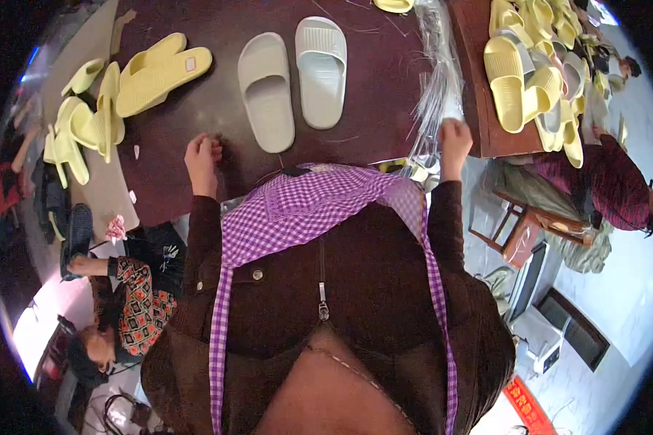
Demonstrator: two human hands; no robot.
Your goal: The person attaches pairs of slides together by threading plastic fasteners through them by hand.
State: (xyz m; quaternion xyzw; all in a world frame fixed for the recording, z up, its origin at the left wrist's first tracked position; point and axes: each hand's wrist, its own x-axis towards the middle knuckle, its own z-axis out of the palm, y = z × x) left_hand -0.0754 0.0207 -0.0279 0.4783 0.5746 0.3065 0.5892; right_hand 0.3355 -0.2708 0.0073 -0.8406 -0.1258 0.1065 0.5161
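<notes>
Two pale grey-green slide sandals, one (267, 90) on the left and one (321, 69) on the right, lie side by side on the dark table (225, 29). My left hand (202, 158) rests on the table's near edge below the left sandal, fingers curled, holding nothing I can see. My right hand (456, 139) is closed on the lower end of a stack of clear plastic bags (437, 80) at the table's right edge. My brown jacket and purple checked apron fill the lower middle.
Yellow sandals (159, 71) lie at the table's left, with more (76, 130) on a grey surface beyond. A heap of yellow and grey sandals (537, 72) covers a second table at right. One person sits lower left (123, 297), another at right (602, 181) by a wooden stool (522, 225).
</notes>
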